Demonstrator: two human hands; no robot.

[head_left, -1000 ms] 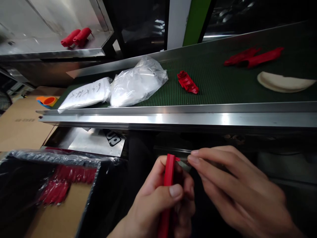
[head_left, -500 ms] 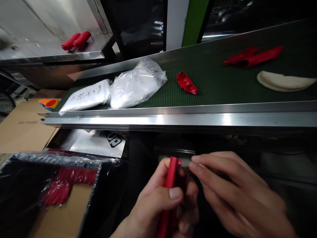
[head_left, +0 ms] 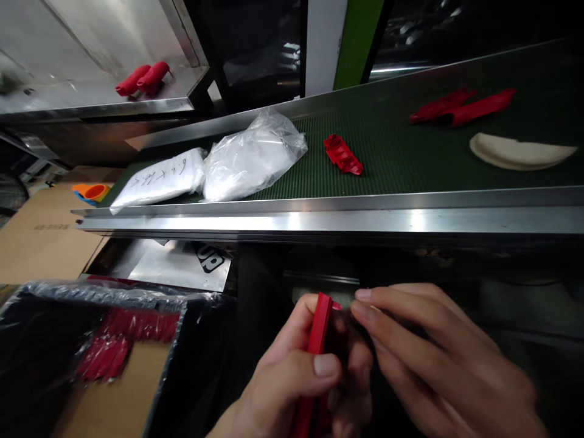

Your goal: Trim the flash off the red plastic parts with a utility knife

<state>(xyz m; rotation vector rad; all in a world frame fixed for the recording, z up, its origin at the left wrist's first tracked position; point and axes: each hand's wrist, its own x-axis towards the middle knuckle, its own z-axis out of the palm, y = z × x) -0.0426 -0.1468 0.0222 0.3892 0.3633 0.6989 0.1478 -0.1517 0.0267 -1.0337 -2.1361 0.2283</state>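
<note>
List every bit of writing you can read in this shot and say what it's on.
"UP", seen upside down: black-and-white sticker on the metal sheet under the conveyor.
Handwritten marks on the flatter white bag: too scrawled to read.
Faint print on the cardboard at left: too blurred to read.
Red part in the left hand: no text visible.

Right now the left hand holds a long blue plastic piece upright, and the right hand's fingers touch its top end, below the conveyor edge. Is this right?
Not quite: the plastic piece is red, not blue, as the head view shows. The rest holds: the left hand grips it upright, and the right hand has its fingers at its top end, below the metal edge of the conveyor.
</note>
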